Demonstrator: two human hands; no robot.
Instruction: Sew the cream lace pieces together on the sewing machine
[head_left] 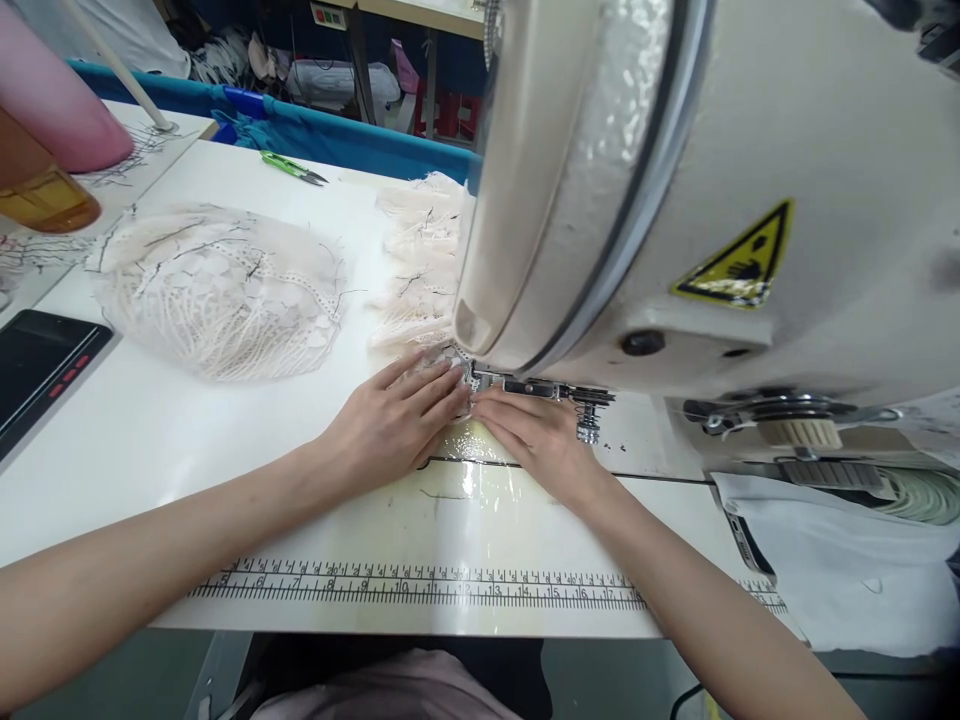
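Note:
A strip of cream lace fabric (420,255) with loose dark threads lies along the left side of the sewing machine's head (592,180). My left hand (394,418) rests flat on its near end, fingers stretched forward and left of the needle area. From the other side, my right hand (536,435) reaches in beneath the machine head, its fingers pressed together at the fabric's near edge beside the metal presser foot (484,380). The machine head hides the needle, and my hands cover most of the cloth there. A gathered pile of cream lace (225,295) lies farther left.
Green thread snips (292,167) lie at the back of the table. On the left are a phone (45,370), a pink thread cone (67,90) and an amber container (45,190). A printed ruler (420,585) runs along the front edge; white cloth (855,560) lies right.

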